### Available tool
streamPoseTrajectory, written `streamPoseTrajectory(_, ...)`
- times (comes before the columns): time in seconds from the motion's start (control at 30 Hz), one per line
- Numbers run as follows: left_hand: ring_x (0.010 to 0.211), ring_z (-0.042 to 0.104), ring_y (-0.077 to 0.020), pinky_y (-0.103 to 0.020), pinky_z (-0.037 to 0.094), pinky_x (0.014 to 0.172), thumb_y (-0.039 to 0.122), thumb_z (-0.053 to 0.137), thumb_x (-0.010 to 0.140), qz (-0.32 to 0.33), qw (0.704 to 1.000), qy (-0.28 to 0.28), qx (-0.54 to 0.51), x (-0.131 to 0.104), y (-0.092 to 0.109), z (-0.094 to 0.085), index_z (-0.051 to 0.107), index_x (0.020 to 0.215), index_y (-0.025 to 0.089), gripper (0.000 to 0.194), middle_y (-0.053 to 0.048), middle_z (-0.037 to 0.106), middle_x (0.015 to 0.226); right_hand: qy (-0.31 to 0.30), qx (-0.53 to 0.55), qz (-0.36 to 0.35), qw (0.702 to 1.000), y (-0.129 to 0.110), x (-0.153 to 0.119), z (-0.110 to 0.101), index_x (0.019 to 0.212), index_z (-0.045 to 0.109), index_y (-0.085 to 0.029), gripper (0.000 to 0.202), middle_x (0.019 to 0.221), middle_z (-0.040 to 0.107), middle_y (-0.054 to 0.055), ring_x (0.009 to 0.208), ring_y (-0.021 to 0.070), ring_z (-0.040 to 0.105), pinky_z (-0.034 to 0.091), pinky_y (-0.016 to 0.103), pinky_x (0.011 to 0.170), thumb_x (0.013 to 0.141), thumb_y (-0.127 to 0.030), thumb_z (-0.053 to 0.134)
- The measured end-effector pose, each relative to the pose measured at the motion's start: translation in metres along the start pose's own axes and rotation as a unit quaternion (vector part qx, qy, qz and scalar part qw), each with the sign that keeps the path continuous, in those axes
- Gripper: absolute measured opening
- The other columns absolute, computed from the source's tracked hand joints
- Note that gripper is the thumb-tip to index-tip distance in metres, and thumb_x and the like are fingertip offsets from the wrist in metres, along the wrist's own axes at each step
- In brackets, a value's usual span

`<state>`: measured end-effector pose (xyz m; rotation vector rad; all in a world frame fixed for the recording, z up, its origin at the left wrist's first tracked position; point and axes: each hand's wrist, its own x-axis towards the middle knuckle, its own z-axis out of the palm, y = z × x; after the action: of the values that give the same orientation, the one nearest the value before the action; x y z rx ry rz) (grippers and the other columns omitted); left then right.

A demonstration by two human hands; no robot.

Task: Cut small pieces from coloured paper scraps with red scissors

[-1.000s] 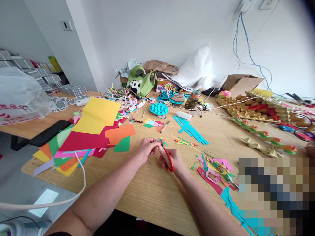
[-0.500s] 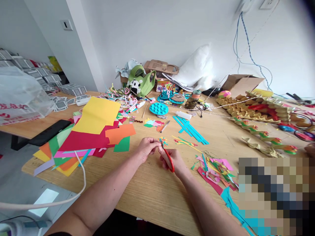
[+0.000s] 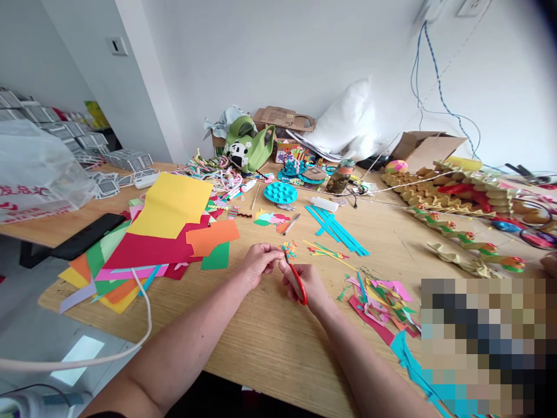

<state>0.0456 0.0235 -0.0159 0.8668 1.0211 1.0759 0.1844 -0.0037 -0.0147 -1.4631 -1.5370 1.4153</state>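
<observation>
Apparently snipping | right hand (image 3: 312, 285) gripping scissors (image 3: 299, 282) | left hand (image 3: 261, 265) pinching closed, contents hidden from me | paper bits (image 3: 290, 250) lying just beyond | next cut probably needing steady aim

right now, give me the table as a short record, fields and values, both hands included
left grip: fingers drawn together at the scissor blades; anything pinched is too small to make out
right grip: holding red-handled scissors, blades pointing away from the person
just beyond the blades: small multicoloured clippings
right of the clippings: thin paper strips, with wider blue strips farther back
left side: overlapping coloured sheets, a yellow sheet on top
right of the right grip: heap of paper scraps
farther back: round blue tray, green bag
</observation>
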Motion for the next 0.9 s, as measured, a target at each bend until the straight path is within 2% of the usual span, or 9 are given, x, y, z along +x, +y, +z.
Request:
streamPoseTrajectory(0.37,0.041,0.033,-0.0041,-0.022,0.018,0.041,0.027,0.07,0.055,-0.006,1.0,-0.006,0.014,0.001,0.0004,-0.0035,0.061,0.063,0.014,0.017,0.004,0.049,0.049,-0.01,-0.013,0.006,1.0,-0.0011,-0.0016,-0.0017,0.052,0.051,-0.017,0.058,0.033,0.049,-0.002,0.027,0.0067,0.037,0.025,0.018,0.031,0.072,-0.072,0.057)
streamPoseTrajectory(0.9,0.041,0.033,-0.0039,-0.021,0.018,0.041,0.028,0.071,0.057,-0.01,1.0,-0.01,0.01,0.0026,-0.0014,-0.0034,0.061,0.064,0.014,0.019,0.005,0.048,0.049,0.007,-0.013,0.004,1.0,0.0014,0.0005,-0.0006,0.051,0.052,-0.017,0.059,0.032,0.049,-0.001,0.026,0.0071,0.037,0.026,0.018,0.031,0.072,-0.072,0.057)
